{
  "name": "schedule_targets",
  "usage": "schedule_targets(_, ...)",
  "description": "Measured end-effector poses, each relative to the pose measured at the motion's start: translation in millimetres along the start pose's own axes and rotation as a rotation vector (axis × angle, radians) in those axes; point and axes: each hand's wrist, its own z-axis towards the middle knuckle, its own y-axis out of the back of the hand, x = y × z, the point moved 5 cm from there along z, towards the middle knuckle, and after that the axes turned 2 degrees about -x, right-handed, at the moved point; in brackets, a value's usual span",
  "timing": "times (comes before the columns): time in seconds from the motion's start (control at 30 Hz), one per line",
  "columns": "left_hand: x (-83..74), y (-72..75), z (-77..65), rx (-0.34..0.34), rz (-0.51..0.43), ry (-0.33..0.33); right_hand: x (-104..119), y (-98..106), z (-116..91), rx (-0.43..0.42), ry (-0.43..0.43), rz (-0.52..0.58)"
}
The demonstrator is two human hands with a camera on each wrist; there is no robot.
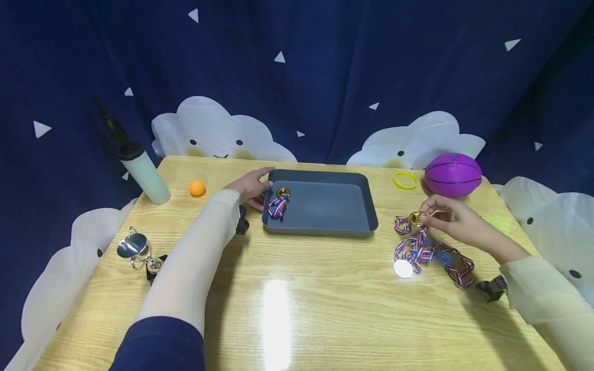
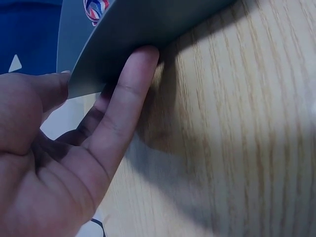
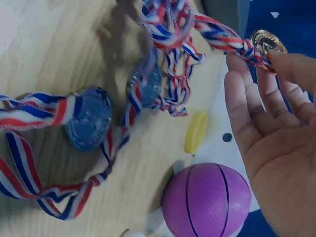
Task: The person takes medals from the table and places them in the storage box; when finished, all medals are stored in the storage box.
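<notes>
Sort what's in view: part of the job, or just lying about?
Likely the job: tray, held by left hand; gold medal, pinched by right hand; medal in tray; other medals.

Lying about: trophy, bottle, orange ball, yellow band, purple ball.

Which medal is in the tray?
The gold medal at the left end of the tray; the other medals are outside, one pinched by the right hand.

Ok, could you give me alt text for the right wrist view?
A right hand pinches a gold-colored medal, its red, white and blue ribbon trailing toward a tangle of ribbons. Two more medals lie on the wooden table, with a yellow band and a purple ball beyond.
</notes>
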Motion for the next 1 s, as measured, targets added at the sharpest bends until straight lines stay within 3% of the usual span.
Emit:
schedule_targets(0.3, 0.1, 2.0, -1.4, -0.008, 0.004, -0.003, 7.0, 16.6, 1.0, -0.042, -0.013, 0.073)
schedule_targets(0.53, -0.2, 2.6, -2.2, -0.011, 0.016, -0.017, 16.6, 24.2, 1.9, -0.052, 0.043, 0.168)
schedule_targets(0.7, -1.3, 2.9, -3.0, -0.009, 0.013, -0.026, 22.9, 31.2, 3.5, -0.105, 0.063, 0.196)
schedule_targets(0.9, -0.5, 0.8, -2.2, 0.001, 0.0, -0.018, 33.5, 34.7, 13.3, -0.192, 0.056, 0.352)
schedule_targets(1.0, -0.1, -0.1, -1.1, 0.001, -0.004, -0.015, 41.6, 31.7, 22.5, -0.195, 0.017, 0.444)
